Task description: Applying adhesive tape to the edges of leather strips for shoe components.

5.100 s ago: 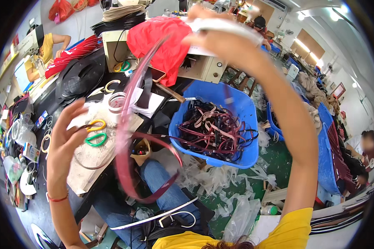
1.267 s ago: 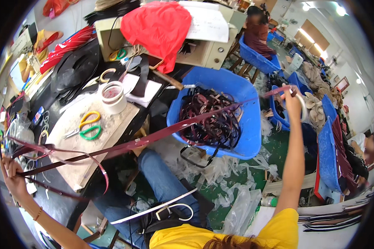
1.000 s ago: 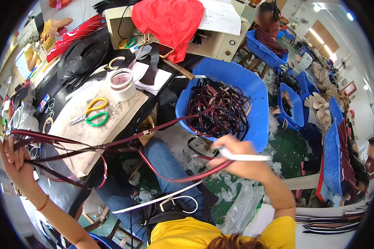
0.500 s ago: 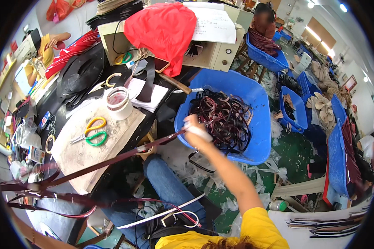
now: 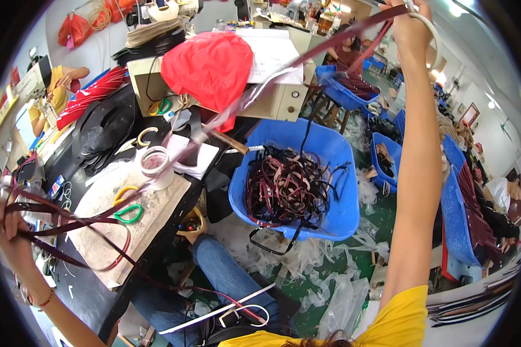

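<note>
My left hand (image 5: pixel 11 234), at the far left, has its fingers closed around several dark red straps, whose loops spill over a pale board (image 5: pixel 162 202). One dark red strap (image 5: pixel 344 36) runs up diagonally to my right hand (image 5: pixel 414 26), raised at the top right and closed on it. A white band (image 5: pixel 433 37) curves beside that hand. Below the strap, a blue tub (image 5: pixel 344 168) holds a tangle of dark red and black straps (image 5: pixel 286 188). Green-and-yellow-handled scissors (image 5: pixel 128 214) and white tape rolls (image 5: pixel 156 165) rest on the board.
A red cloth (image 5: pixel 208 66) drapes over a beige machine box (image 5: pixel 281 101). A hammer handle (image 5: pixel 231 140) points toward the tub. Plastic scraps (image 5: pixel 341 301) litter the green floor. More blue tubs (image 5: pixel 382 141) stand at right, and other people sit farther off.
My right hand has swung from the tub up to the top right, drawing the strap out long. The left hand has come into view. The tub appears slightly lower and farther left.
</note>
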Motion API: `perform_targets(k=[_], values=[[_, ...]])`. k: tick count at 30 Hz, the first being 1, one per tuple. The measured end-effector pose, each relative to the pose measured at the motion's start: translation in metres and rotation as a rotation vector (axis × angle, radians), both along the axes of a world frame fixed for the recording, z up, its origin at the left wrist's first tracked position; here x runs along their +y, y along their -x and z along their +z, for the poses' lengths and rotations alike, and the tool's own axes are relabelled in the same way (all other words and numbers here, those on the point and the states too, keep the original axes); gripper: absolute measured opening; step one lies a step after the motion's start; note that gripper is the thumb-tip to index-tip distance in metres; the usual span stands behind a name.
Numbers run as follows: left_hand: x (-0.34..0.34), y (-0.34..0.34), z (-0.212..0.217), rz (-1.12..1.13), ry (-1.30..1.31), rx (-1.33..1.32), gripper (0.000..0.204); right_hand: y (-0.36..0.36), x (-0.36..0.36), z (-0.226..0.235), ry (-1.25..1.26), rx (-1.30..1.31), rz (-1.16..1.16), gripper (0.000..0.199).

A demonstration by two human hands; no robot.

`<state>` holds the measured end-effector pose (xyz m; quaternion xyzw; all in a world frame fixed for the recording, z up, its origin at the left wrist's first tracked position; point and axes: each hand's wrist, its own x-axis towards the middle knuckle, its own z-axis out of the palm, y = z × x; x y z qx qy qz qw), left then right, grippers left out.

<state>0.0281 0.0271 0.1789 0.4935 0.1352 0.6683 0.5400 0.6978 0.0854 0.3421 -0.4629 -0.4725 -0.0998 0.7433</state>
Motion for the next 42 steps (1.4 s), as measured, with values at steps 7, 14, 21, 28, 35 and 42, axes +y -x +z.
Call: perform_targets(k=[7,14,21,28,35,42], values=[[0.012,-0.200,0.013,0.342,0.052,0.159,0.036,-0.005,-0.079,-0.037,0.223,-0.676,-0.519,0.029],[-0.013,-0.273,0.023,0.124,-0.236,0.933,0.036,-0.115,-0.249,-0.150,0.954,-0.217,-0.339,0.026],[-0.011,-0.420,-0.089,-0.564,-0.447,1.160,0.024,-0.194,-0.370,-0.336,1.604,-0.131,-0.382,0.051],[-0.035,-0.433,-0.209,0.017,-0.499,1.244,0.036,0.044,-0.211,-0.399,1.187,0.097,0.592,0.054],[-0.034,-0.272,-0.313,0.158,0.220,1.553,0.038,0.134,-0.166,-0.491,0.988,-0.231,0.653,0.048],[-0.018,-0.299,-0.366,-0.036,0.389,1.738,0.048,0.155,-0.115,-0.468,1.028,-0.403,0.384,0.037]])
